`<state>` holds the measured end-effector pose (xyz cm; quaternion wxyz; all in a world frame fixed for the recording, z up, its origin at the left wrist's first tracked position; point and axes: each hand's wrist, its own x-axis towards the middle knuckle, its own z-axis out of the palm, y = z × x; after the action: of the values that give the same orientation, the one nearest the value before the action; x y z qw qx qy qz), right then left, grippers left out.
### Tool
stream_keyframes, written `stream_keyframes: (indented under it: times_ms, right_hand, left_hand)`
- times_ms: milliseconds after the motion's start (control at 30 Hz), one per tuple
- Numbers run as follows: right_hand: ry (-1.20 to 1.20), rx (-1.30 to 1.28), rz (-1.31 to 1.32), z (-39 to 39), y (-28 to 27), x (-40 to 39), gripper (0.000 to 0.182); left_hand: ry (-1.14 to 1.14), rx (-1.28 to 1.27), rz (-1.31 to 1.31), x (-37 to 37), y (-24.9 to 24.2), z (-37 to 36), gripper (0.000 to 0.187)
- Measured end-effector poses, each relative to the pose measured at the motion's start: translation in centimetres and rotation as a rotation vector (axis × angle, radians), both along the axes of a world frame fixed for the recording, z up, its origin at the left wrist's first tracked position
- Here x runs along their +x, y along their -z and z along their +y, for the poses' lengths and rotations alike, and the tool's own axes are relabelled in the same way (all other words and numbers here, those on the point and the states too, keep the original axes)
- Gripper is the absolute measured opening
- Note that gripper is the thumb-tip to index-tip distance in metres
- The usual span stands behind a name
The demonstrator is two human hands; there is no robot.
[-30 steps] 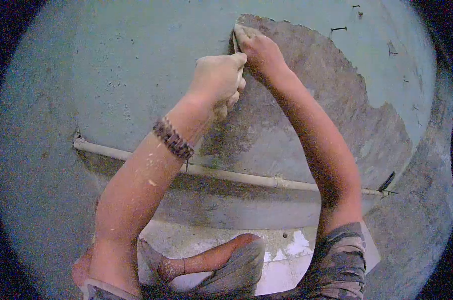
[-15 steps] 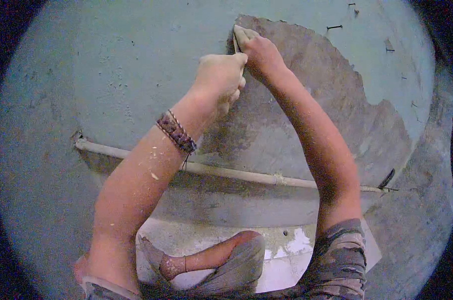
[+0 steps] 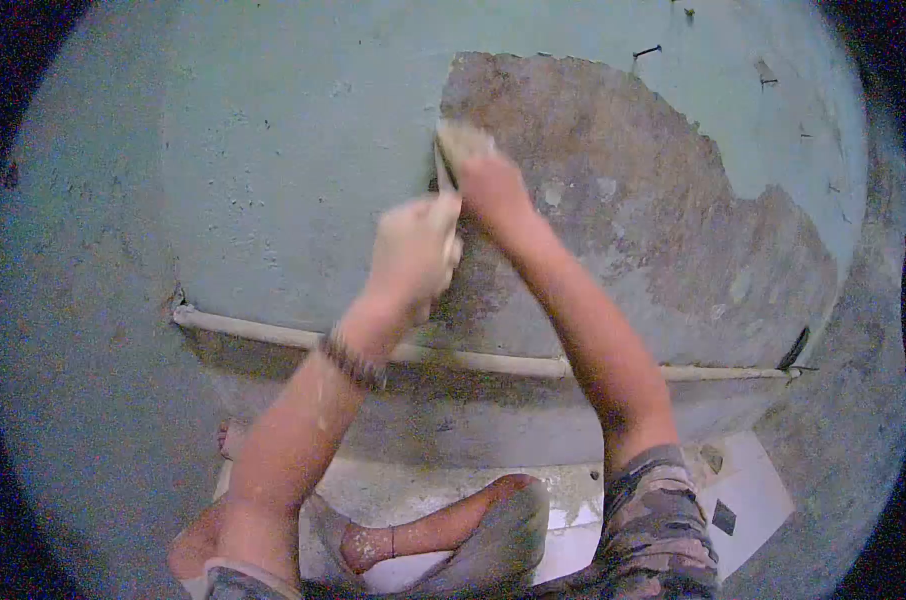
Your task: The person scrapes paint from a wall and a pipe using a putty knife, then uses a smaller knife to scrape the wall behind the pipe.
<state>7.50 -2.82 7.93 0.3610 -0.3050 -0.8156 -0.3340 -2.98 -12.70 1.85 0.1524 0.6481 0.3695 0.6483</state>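
Note:
Both my hands work at the boundary between green paint and a bare brownish patch on the wall. My left hand is closed round the lower end of a scraper, whose thin, pale blade shows edge-on above the fist; its handle is hidden. Just above it, my right hand presses its closed fingers against the blade, blurred by motion. The scraper meets the wall along the left edge of the bare patch. Pale dust covers my left hand.
A whitish pipe runs across the wall below my hands. Several nails, one bent nail among them, stick out at upper right. My folded leg rests on the floor, near a white tile.
Both hands have moved down and slightly left along the paint edge with the scraper. More of the bare patch shows above them. The view has shifted slightly.

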Motion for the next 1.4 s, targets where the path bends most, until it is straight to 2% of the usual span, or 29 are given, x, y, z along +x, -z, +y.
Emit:
stream_keyframes:
  times_ms: [33,67,100,133,167,200,233,267,433,467,500,533,567,600,633,667,733,767,800,833,867,1000,1033,1067,1100,1133,1200,1267,1400]
  right_hand:
    - [0.042,-0.164,-0.007,-1.5,3.0,0.4,0.051]
    - [-0.09,-0.042,-0.029,-0.3,7.7,1.4,0.052]
    - [-0.183,0.01,-0.026,0.5,12.3,2.3,0.053]
    - [-0.178,-0.143,-0.088,0.1,15.6,3.0,0.057]
    - [-0.181,-0.334,-0.04,-2.5,17.5,3.6,0.062]
    - [-0.16,-0.316,0.03,-3.5,20.5,3.9,0.062]
    - [-0.19,-0.347,0.091,-4.3,23.0,4.3,0.06]
    - [-0.217,-0.377,0.146,-4.9,25.4,4.7,0.057]
    - [-0.149,-0.365,0.65,-9.7,33.3,4.4,0.054]
    - [-0.109,-0.523,0.927,-10.4,35.1,4.1,0.053]
    - [-0.073,-0.679,1.2,-10.8,36.6,3.8,0.054]
    - [-0.115,-0.86,1.275,-11.3,37.4,3.9,0.051]
    - [-0.158,-1.042,1.342,-11.6,38.2,3.9,0.049]
    - [-0.166,-1.04,1.341,-11.3,40.0,3.7,0.049]
    - [-0.484,-1.396,1.624,-11.2,41.6,3.5,0.046]
    - [-0.836,-1.763,1.872,-10.9,43.2,3.3,0.043]
    - [-0.867,-1.699,1.658,-12.0,42.3,1.7,0.041]
    - [-0.89,-1.603,1.465,-13.9,39.1,1.1,0.039]
    - [-0.715,-1.412,1.315,-15.3,35.6,1.1,0.038]
    - [-0.701,-1.446,1.317,-14.9,35.1,1.1,0.038]
    - [-0.633,-1.439,1.214,-14.4,35.6,1.5,0.036]
    - [-0.549,-1.38,1.047,-13.4,34.8,1.5,0.03]
    - [-0.593,-1.259,1.272,-12.5,35.6,1.0,0.023]
    - [-0.631,-1.114,1.486,-12.0,36.0,0.6,0.023]
    - [-0.614,-1.138,1.484,-11.8,35.8,0.9,0.023]
    - [-0.577,-1.17,1.506,-11.6,35.5,1.8,0.022]
    - [-0.514,-1.218,1.536,-11.8,37.0,2.8,0.022]
    - [-0.329,-1.137,1.228,-11.1,40.3,3.4,0.023]
    - [-0.282,-1.165,1.176,-11.6,40.5,3.2,0.024]
  left_hand:
    - [-0.056,0.164,0.112,-0.6,3.7,0.8,0.024]
    - [-0.106,0.336,0.23,-1.1,7.4,0.8,0.023]
    - [0.108,-0.103,0.169,-1.3,8.5,-2.5,0.024]
    - [0.475,-0.587,-0.267,-1.9,10.5,-4.5,0.023]
    - [0.479,-0.691,-0.367,-1.7,11.3,-7.1,0.025]
    - [0.406,-0.704,-0.333,-1.3,14.0,-7.4,0.028]
    - [0.371,-0.532,-0.2,-1.2,17.7,-7.3,0.028]
    - [0.458,-0.721,-0.307,-1.0,17.9,-9.2,0.025]
    - [0.632,-0.957,-0.377,-1.5,24.3,-9.8,0.019]
    - [0.628,-0.959,-0.364,-1.5,24.9,-9.8,0.019]
    - [0.436,-0.947,-0.178,-1.4,25.2,-9.7,0.026]
    - [0.242,-0.923,0.0,-1.2,25.4,-9.5,0.033]
    - [0.236,-0.916,0.005,-1.1,25.7,-9.3,0.033]
    - [0.04,-0.75,0.192,-0.8,26.1,-9.0,0.032]
    - [-0.154,-0.582,0.37,-0.2,24.9,-9.2,0.031]
    - [-0.165,-0.592,0.363,0.2,23.6,-9.5,0.031]
    - [-0.165,-0.574,0.898,1.4,15.9,-10.7,0.019]
    - [-0.175,-0.591,0.888,1.4,17.2,-10.4,0.019]
    - [-0.069,-0.468,0.514,1.3,20.2,-9.7,0.019]
    - [0.03,-0.347,0.139,1.1,24.0,-8.9,0.021]
    - [0.205,-0.546,-0.103,0.2,29.1,-7.1,0.028]
    - [0.262,-0.422,-0.229,-0.1,27.1,-6.2,0.05]
    - [0.256,-0.452,-0.249,-0.6,25.4,-6.2,0.05]
    - [0.103,-0.58,-0.018,-1.6,22.6,-6.7,0.047]
    - [-0.048,-0.699,0.221,-2.5,21.1,-6.8,0.044]
    - [-0.051,-0.721,0.218,-3.3,21.7,-6.0,0.044]
    - [-0.246,-0.319,0.227,-4.6,23.7,-4.3,0.033]
    - [-0.305,-0.196,0.237,-5.3,23.4,-2.7,0.029]
    - [-0.538,0.14,0.428,-5.5,22.1,0.0,0.029]
